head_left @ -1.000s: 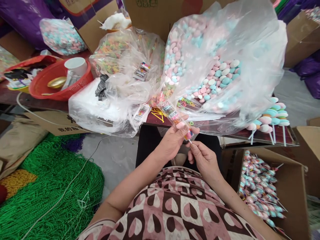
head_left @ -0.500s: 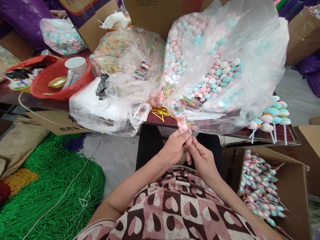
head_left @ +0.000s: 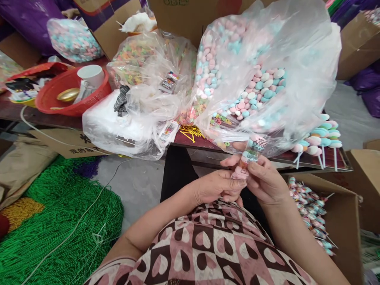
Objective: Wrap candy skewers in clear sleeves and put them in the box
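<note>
1. Your packet (head_left: 253, 150) is in front of you, above your lap and just off the table's (head_left: 342, 162) front edge, tilted with its top to the right.
2. Your left hand (head_left: 218, 185) pinches its lower end; your right hand (head_left: 268, 180) grasps its middle, thumb across the front.
3. Just beyond, a big bag (head_left: 299, 91) of pink, blue and white sweets sags over the table edge, its loose film crowding the space behind the packet.
4. To its left lie yellow ties (head_left: 191, 133), a white bag (head_left: 102, 122) and a bag of rings (head_left: 130, 59); farther left, a red basket (head_left: 44, 99) holds a cup (head_left: 92, 74).
5. Lollies (head_left: 314, 140) lie at the table's right end, above a carton (head_left: 341, 225) of wrapped ones.
6. The packet's print is too small to read, as on two cards (head_left: 169, 82) by the bags.
7. A box (head_left: 59, 140) under the table bears dark Chinese characters, "我的" among them.
</note>
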Demonstrator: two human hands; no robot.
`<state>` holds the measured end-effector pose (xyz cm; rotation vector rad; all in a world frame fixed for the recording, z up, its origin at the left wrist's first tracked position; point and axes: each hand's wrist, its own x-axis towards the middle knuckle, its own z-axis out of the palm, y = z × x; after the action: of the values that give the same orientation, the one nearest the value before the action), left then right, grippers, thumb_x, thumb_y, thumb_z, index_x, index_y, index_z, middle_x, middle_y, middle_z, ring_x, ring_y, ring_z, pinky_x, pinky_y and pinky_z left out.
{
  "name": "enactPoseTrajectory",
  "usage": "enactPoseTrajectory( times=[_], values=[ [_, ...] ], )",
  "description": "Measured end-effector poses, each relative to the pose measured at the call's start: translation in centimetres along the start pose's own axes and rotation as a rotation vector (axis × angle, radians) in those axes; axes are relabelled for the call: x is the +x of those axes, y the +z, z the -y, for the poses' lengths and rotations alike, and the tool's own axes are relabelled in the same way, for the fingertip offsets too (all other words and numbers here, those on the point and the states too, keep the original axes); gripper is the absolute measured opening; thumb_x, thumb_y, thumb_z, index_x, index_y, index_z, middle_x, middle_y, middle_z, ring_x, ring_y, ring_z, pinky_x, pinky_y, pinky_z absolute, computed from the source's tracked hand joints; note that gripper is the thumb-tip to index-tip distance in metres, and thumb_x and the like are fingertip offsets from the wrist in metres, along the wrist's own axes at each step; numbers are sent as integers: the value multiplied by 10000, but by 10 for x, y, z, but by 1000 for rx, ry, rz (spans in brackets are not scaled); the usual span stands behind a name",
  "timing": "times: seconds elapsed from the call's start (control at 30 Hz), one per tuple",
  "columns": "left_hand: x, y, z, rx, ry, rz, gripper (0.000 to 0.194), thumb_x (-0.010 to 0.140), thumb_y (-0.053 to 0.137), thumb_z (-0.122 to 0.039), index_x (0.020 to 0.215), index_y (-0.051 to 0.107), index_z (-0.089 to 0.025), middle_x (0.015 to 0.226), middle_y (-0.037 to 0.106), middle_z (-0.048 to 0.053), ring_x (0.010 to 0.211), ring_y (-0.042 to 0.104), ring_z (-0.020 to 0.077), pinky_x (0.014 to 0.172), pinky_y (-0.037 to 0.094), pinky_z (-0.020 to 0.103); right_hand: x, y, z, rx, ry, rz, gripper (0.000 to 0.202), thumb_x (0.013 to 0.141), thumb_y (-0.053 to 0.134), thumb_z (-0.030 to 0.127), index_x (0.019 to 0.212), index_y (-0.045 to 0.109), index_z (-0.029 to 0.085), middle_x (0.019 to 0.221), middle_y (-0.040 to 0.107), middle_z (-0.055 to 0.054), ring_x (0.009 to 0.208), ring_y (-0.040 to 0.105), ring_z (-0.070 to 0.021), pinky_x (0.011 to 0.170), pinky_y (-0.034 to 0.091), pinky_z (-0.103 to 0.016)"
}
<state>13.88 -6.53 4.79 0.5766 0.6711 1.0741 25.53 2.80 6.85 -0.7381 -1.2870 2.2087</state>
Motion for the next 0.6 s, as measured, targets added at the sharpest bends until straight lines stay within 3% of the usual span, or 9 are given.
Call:
enactPoseTrajectory(
  times=[0.13, 0.23, 0.33, 0.43, 0.5, 0.6],
  values=[
    [1, -3, -5, 614, 80, -295, 291, 861, 543, -458, 897, 581, -172, 622, 521, -26, 567, 505, 124, 735, 484, 332, 6, 10, -10, 0, -161, -193, 338, 675, 806, 387, 929, 631, 247, 764, 720, -11, 712, 661, -183, 631, 524, -297],
    [4, -2, -10, 1127, 16, -486, 284, 916, 452, -387, 1025, 600, -170, 883, 665, 69, 832, 632, 230, 822, 472, 375, 10, 14, -20, -19, -269, -278, 310, 691, 804, 348, 910, 623, 223, 759, 714, 2, 688, 644, -150, 656, 515, -272],
    [7, 0, -9, 1319, -45, -560, 320, 944, 385, -380, 1055, 597, -168, 919, 685, 106, 874, 653, 272, 837, 470, 398, 11, 17, -26, -31, -336, -326, 234, 730, 780, 326, 870, 633, 210, 783, 710, 1, 692, 650, -140, 661, 515, -263],
    [6, -1, -4, 1117, 24, -517, 305, 929, 408, -419, 902, 588, -175, 728, 615, 50, 705, 612, 209, 775, 480, 359, 9, 18, -24, -29, -353, -362, 196, 740, 776, 315, 833, 639, 211, 761, 701, 5, 702, 665, -146, 639, 524, -259],
    [3, -4, -1, 714, 48, -349, 348, 908, 428, -494, 786, 536, -186, 543, 437, -35, 502, 470, 130, 685, 483, 321, 7, 14, -17, -5, -283, -292, 219, 728, 786, 321, 862, 643, 224, 772, 703, 8, 697, 672, -151, 611, 529, -260],
    [-2, -8, 1, 137, -18, -13, 407, 830, 535, -581, 718, 475, -194, 455, 216, -117, 371, 246, 63, 595, 477, 296, 4, 5, -4, 76, -115, -48, 386, 680, 814, 377, 1006, 646, 257, 881, 716, -3, 746, 695, -183, 618, 559, -297]
  ],
)
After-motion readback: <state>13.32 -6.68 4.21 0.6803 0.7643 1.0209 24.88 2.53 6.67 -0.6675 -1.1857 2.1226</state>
